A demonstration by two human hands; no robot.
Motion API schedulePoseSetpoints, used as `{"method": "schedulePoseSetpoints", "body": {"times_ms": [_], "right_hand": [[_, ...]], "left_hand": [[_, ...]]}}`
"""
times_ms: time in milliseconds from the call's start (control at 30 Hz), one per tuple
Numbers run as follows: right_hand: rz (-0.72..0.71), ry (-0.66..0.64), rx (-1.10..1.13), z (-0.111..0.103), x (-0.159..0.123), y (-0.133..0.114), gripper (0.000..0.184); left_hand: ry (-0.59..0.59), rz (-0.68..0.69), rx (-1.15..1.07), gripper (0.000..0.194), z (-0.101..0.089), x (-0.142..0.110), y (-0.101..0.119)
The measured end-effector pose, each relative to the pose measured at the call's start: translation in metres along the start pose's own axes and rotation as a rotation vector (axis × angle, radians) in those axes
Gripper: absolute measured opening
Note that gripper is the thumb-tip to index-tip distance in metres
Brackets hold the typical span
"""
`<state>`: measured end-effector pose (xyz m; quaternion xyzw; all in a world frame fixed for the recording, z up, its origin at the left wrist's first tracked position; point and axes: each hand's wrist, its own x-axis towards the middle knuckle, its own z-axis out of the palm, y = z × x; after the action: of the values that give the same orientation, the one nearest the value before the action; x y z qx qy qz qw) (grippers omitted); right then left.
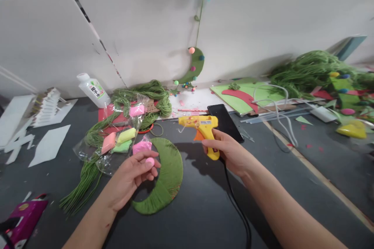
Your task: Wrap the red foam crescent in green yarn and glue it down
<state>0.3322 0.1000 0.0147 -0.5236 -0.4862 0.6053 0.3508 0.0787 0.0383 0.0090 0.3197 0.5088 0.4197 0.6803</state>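
My left hand (131, 177) pinches a small pink clay ball (150, 161) between thumb and fingertips, just above the left edge of a green yarn-wrapped crescent (168, 181) lying on the dark table. My right hand (229, 151) grips the handle of a yellow hot glue gun (201, 126) with an orange trigger, its nozzle pointing left. The gun's black cord (236, 206) trails toward me. Bags of pink, orange and green clay (122, 142) lie to the left of the crescent.
A black phone (225, 122) lies behind the glue gun. Green yarn bundles (146, 95), a white glue bottle (92, 90), white foam pieces (43, 113), green and red paper (248, 95) and a finished hanging crescent (195, 66) fill the back. A magenta box (23, 218) sits near left.
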Motion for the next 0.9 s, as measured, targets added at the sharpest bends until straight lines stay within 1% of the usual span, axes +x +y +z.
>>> {"method": "schedulePoseSetpoints", "body": {"times_ms": [133, 267, 367, 433, 533, 667, 800, 900], "right_hand": [[0.050, -0.045, 0.096, 0.003, -0.006, 0.000, 0.025], [0.038, -0.087, 0.186, 0.008, -0.013, -0.005, 0.030], [0.028, -0.100, 0.180, 0.013, -0.018, -0.012, 0.029], [0.052, -0.099, 0.146, 0.015, -0.020, -0.014, 0.028], [0.087, -0.079, 0.107, 0.017, -0.020, -0.011, 0.030], [0.101, -0.013, 0.113, 0.016, -0.019, 0.001, 0.034], [0.129, 0.016, 0.083, 0.010, -0.017, 0.010, 0.035], [0.101, 0.066, 0.028, 0.003, -0.015, 0.016, 0.034]], "left_hand": [[-0.026, -0.051, -0.035, 0.011, -0.004, 0.001, -0.009], [-0.041, -0.114, -0.146, 0.019, -0.010, 0.000, -0.011], [-0.073, -0.130, -0.214, 0.021, -0.013, -0.001, -0.011], [-0.067, -0.136, -0.239, 0.019, -0.013, -0.001, -0.011], [-0.063, -0.133, -0.246, 0.020, -0.013, -0.001, -0.013], [-0.085, -0.141, -0.211, 0.019, -0.011, 0.000, -0.016], [-0.081, -0.078, -0.198, 0.018, -0.012, 0.001, -0.020], [-0.069, -0.026, -0.142, 0.027, -0.013, 0.001, -0.022]]}}
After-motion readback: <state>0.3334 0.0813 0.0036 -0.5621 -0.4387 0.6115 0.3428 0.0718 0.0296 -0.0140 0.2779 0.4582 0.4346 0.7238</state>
